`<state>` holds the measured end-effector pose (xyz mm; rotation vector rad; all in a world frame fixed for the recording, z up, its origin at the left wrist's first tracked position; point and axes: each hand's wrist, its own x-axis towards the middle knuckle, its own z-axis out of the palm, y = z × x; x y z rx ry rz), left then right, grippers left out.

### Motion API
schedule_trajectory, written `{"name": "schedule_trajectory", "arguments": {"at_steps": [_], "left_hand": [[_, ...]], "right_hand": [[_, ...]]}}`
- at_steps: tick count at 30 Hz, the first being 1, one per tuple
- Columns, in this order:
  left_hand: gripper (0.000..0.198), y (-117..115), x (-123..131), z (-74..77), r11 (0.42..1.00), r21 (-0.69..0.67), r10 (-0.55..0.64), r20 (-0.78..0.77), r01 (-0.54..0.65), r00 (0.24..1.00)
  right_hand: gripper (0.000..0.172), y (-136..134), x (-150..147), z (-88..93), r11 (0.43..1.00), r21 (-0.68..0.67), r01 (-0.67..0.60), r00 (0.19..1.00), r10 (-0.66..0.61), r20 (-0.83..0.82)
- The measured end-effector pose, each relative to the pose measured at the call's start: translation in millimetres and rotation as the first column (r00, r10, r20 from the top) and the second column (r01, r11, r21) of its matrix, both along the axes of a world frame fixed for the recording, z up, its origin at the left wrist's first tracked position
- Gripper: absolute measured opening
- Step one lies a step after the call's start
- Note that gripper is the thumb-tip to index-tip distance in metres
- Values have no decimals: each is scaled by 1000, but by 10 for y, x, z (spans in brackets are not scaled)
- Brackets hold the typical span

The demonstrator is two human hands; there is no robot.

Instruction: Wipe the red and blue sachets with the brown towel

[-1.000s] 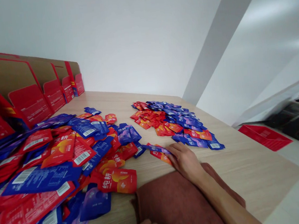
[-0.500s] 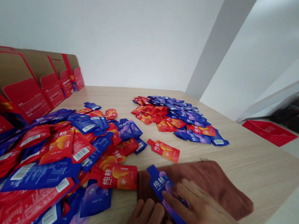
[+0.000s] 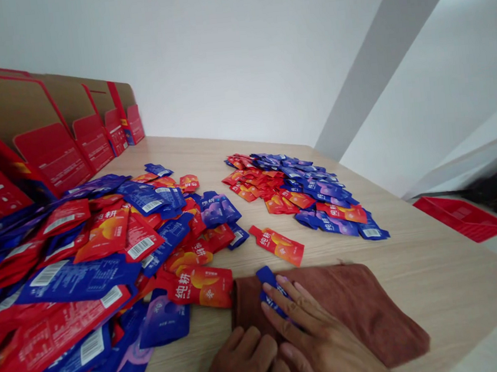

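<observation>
While the right hand (image 3: 322, 344) lies flat in the lower middle of the frame, its spread fingers (image 3: 284, 312) press on a blue sachet (image 3: 270, 287), which rests on a reddish-brown cloth (image 3: 359, 310). The hand is open and does not grip the sachet; it only covers the near part, so that the far end of the sachet shows beyond the fingertips. The left hand (image 3: 245, 370) is just beside it at the bottom edge of the frame, palm down with the fingers loosely curled, resting on the near left part of the cloth. It has hold of nothing that I can see.

The cloth lies on a light wooden tabletop (image 3: 438, 261). Just beyond the cloth, a single red-orange sachet (image 3: 278, 245) lies alone on the wood. On the left side of the frame there is a big loose heap of red and blue sachets (image 3: 84, 268), and one red sachet of it touches the left edge of the cloth. In the middle of the frame, further away, a smaller pile of sachets (image 3: 303, 195) is spread out. Along the upper left, folded cardboard display boxes (image 3: 52, 135) stand in a row. At the right edge, lower than the tabletop, a red tray (image 3: 462, 217) is seen.
</observation>
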<state>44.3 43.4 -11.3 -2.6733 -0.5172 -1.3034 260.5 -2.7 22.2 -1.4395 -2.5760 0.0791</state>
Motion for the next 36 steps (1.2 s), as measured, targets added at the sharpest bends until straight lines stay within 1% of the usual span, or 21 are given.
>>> {"name": "schedule_trajectory", "arguments": {"at_steps": [4,6,8,10,13,14,15,17,18,20,22,24,25,26,27,29,31,33,35,36], "left_hand": [[27,1,-14,4,1000,-19,-9,-18,9,1000],[27,-3,-17,10,999,-34,-19,-30,18,999],[26,-13,-22,18,999,-43,-25,-40,23,999],[24,-31,-31,32,998,-59,-34,-61,31,998],[24,-61,-49,64,996,-87,-43,-106,34,993],[24,-70,-55,73,995,-91,-40,-118,29,992],[26,-77,-60,80,996,-89,-36,-128,25,991],[29,-87,-66,86,996,-85,-38,-153,25,987],[31,-89,-68,86,996,-86,-41,-171,27,984],[34,-94,-71,85,993,-111,-54,-232,29,971],[34,-98,-76,85,990,-142,-65,-294,23,953],[33,-103,-82,90,985,-170,-77,-339,19,938],[33,-106,-86,95,984,-179,-82,-351,20,933],[32,-109,-89,100,982,-189,-87,-358,19,930],[32,-112,-90,106,980,-200,-92,-360,19,928],[31,-116,-85,114,978,-207,-100,-334,31,937],[28,-116,-68,113,980,-195,-95,-258,45,961],[24,-112,-43,100,983,-172,-88,-166,59,982],[22,-105,-25,79,987,-150,-81,-98,66,992],[21,-101,-22,68,988,-138,-78,-82,67,994]], "right_hand": [[64,-96,248,24,987,99,125,991,-129,39],[59,-134,401,-18,972,142,189,978,-200,62],[56,-179,554,-75,956,156,247,961,-263,88],[60,-234,688,-111,945,138,297,945,-311,102],[79,-313,839,-101,933,83,350,930,-356,89],[79,-331,880,-85,929,73,363,927,-368,74],[74,-345,919,-63,923,72,379,923,-383,49],[57,-361,992,-3,900,88,427,904,-427,-19],[53,-368,1023,37,886,97,453,891,-451,-49],[54,-384,1052,140,851,127,510,860,-500,-104],[51,-400,996,254,820,155,551,831,-523,-188],[45,-399,831,337,806,154,572,800,-505,-325],[42,-388,712,353,817,134,561,789,-478,-386],[39,-371,580,350,844,108,526,792,-439,-424],[38,-349,443,327,878,85,471,812,-393,-431],[37,-301,193,242,925,90,369,876,-314,-367],[41,-265,19,143,947,133,291,934,-251,-255],[51,-246,-64,60,971,156,179,974,-153,-166],[62,-236,-63,-3,991,125,46,993,-31,-116],[64,-231,-34,-32,993,116,9,995,3,-103]]}}
